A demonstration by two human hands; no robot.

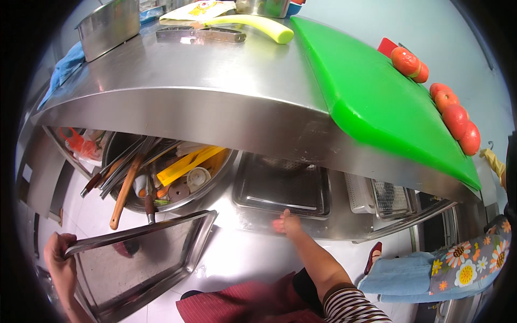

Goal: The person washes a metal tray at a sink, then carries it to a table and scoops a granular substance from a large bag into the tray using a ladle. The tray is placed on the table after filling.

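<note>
My left hand (60, 258) grips the end rim of a shallow rectangular stainless steel tray (141, 266), held tilted in front of the lower shelf. My right hand (287, 223) is at the front edge of that steel shelf (258, 220), with its thumb up and its other fingers blurred. It appears to hold nothing. Just beyond it lies a dark metal baking tray (282, 185) on the shelf. Whether my thumb touches that tray's rim, I cannot tell. A perforated metal piece (284, 163) sits at its back, partly hidden by the worktop.
Above is a steel worktop (194, 68) with a green cutting board (375, 97), several tomatoes (456, 121) and a yellow-green handled tool (258, 25). Below, long-handled utensils (131, 181) jut from a large metal basin (218, 173). A white perforated basket (357, 194) stands right. Another person's floral apron (464, 262) is nearby.
</note>
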